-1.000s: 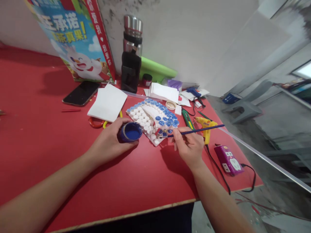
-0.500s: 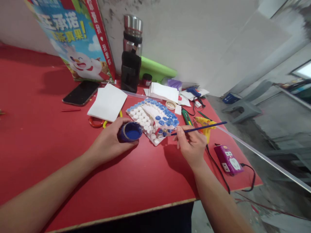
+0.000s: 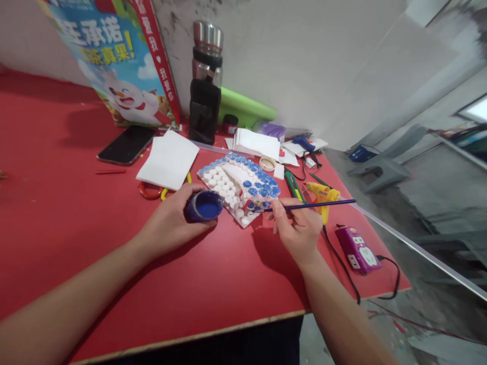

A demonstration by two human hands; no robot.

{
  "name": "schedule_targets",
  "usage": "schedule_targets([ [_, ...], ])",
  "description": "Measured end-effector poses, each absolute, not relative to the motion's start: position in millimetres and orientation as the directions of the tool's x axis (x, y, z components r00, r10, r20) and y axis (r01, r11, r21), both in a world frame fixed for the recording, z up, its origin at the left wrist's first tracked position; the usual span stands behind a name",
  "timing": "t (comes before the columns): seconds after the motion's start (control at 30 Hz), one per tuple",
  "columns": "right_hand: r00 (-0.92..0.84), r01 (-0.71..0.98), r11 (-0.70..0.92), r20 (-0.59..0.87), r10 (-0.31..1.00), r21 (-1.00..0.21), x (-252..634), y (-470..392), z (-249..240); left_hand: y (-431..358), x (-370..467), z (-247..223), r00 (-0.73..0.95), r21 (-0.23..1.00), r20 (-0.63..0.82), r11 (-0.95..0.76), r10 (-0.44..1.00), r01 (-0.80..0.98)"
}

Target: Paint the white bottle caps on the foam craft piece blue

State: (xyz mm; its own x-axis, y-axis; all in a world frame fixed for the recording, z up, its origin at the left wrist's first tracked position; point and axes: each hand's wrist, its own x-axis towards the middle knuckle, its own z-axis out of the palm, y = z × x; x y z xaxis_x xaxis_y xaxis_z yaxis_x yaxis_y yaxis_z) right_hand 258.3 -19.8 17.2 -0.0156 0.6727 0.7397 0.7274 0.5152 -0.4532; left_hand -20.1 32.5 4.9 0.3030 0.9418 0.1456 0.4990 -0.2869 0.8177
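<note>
My left hand (image 3: pixel 177 213) is wrapped round a small jar of blue paint (image 3: pixel 207 205), tilted so its mouth faces me. Between the thumb and fingers of my right hand (image 3: pixel 297 223) is a slim paintbrush (image 3: pixel 315 205) with a dark blue handle, held nearly level. Its tip meets the lower right part of a white craft model (image 3: pixel 232 177) covered in small round discs. Discs along the model's back and right are blue; those at the front left are white. Whether the bristles press on a disc is too small to tell.
Behind the model lie white papers (image 3: pixel 258 143), a tape roll (image 3: pixel 267 163) and a green cutter (image 3: pixel 292 185). A yellow glue gun (image 3: pixel 321 192) and purple power strip (image 3: pixel 357 248) sit right. Left are a phone (image 3: pixel 127 144) and white sheets (image 3: pixel 167 159); a bottle (image 3: pixel 205 96) stands behind.
The brush has swung closer to level, and its tip has shifted slightly left on the model. My right hand moved a little left; my left hand and the jar stayed still.
</note>
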Motion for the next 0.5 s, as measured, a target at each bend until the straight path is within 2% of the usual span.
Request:
schedule_targets([
  [0.5, -0.024, 0.731, 0.506, 0.724, 0.689, -0.458, 259.0, -19.2, 16.5, 32.9, -19.5, 3.3, 0.313, 0.817, 0.173, -0.314, 0.934, 0.484],
])
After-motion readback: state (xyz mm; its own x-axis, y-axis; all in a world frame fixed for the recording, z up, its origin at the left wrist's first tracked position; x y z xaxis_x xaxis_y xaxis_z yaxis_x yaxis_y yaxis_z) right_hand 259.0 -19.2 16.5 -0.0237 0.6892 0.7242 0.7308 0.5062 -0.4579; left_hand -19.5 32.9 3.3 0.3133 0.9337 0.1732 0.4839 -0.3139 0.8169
